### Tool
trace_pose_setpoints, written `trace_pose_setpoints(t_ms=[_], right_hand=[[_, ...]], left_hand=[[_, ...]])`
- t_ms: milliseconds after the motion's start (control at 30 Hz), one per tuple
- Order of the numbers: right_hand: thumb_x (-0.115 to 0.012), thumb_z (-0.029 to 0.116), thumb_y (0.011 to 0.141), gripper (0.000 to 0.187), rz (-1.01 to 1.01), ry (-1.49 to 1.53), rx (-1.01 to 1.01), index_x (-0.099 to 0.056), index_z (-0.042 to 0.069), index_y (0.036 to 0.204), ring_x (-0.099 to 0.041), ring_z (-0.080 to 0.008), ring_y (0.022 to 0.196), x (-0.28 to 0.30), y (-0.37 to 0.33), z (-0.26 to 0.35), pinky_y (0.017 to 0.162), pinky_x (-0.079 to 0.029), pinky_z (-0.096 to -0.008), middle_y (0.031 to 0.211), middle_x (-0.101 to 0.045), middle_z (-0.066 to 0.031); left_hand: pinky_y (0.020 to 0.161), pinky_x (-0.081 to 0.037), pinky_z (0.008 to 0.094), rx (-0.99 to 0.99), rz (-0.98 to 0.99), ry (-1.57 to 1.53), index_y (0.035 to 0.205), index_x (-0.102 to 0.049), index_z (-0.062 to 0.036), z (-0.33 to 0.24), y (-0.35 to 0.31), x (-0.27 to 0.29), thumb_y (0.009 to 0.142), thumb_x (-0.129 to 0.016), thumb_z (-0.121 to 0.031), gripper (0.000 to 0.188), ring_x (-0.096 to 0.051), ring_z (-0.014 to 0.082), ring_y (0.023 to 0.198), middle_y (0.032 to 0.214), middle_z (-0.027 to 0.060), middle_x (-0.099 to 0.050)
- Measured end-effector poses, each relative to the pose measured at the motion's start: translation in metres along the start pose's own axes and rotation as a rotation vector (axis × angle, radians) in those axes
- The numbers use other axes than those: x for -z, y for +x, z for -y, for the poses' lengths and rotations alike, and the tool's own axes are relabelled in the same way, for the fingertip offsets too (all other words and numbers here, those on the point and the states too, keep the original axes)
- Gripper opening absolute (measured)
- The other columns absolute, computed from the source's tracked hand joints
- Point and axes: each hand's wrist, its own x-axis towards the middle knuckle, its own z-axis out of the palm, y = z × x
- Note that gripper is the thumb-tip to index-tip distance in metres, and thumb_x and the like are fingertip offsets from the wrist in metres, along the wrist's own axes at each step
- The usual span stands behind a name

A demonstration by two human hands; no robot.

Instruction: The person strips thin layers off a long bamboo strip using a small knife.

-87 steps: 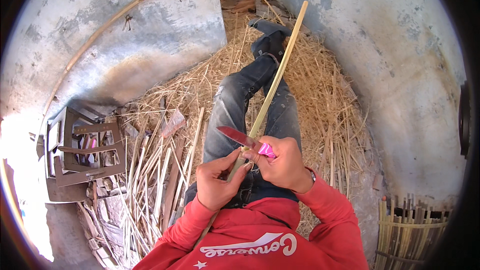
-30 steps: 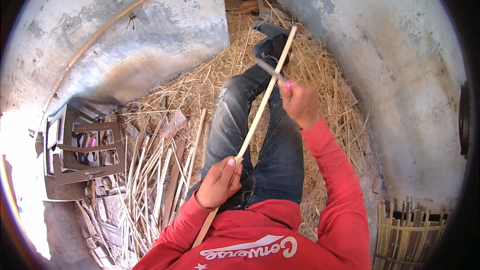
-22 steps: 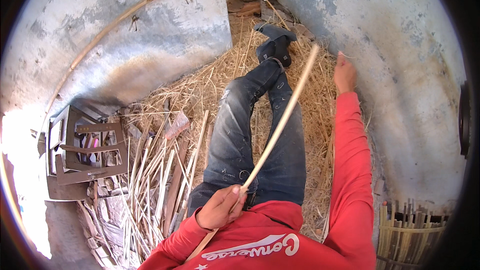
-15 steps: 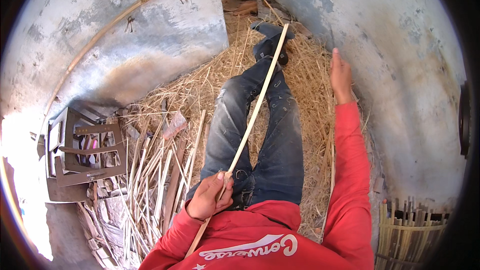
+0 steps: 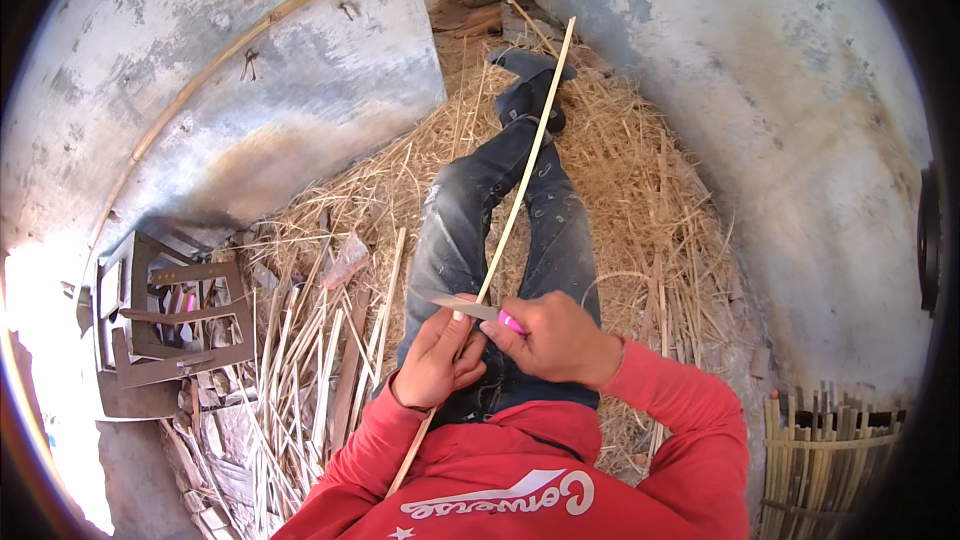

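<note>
A long, pale bamboo strip [image 5: 527,172] runs lengthwise over my legs, from my waist to beyond my feet. My left hand [image 5: 437,357] is closed around its lower part, above my lap. My right hand [image 5: 562,340] grips a knife by its bright pink handle. The knife blade [image 5: 462,306] points left and lies across the strip at my left thumb. Whether its edge bites into the strip, I cannot tell.
Straw-like shavings [image 5: 640,155] cover the floor around my legs. Split strips [image 5: 300,370] lie to my left, near a broken dark frame [image 5: 185,325]. A slatted basket [image 5: 830,455] stands at the lower right. Stained walls [image 5: 760,90] rise on both sides.
My right hand has come back from its outstretched position at the right to my left hand, and the knife now shows over the strip. The strip's far end has shifted slightly outward.
</note>
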Motion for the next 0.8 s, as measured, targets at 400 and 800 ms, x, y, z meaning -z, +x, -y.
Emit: trace_pose_setpoints(t_ms=[400, 800], right_hand=[[-0.054, 0.042, 0.103, 0.047, -0.290, -0.328, -0.020, -0.059, 0.004, 0.074, -0.062, -0.0401, 0.053, 0.031, 0.043, -0.046, 0.049, -0.047, -0.0517, 0.060, -0.061, -0.0203], [-0.051, 0.056, 0.101, 0.064, -0.835, -0.099, -0.552, -0.066, 0.004, 0.067, -0.052, -0.0209, 0.052, 0.203, 0.077, -0.244, 0.056, -0.039, -0.0408, 0.052, -0.047, -0.0054]], left_hand=[[0.045, -0.021, 0.0230, 0.098, 0.022, -0.054, 0.112, -0.047, -0.0117, 0.007, -0.028, 0.000, 0.111, -0.038, -0.044, 0.034, -0.017, 0.0058, 0.046, 0.059, -0.0047, -0.027], [0.046, -0.023, 0.0245, 0.169, 0.101, -0.047, 0.114, -0.046, -0.0071, 0.018, -0.066, -0.001, 0.111, -0.038, -0.041, 0.035, -0.023, 0.0071, 0.046, 0.057, -0.0023, -0.031]])
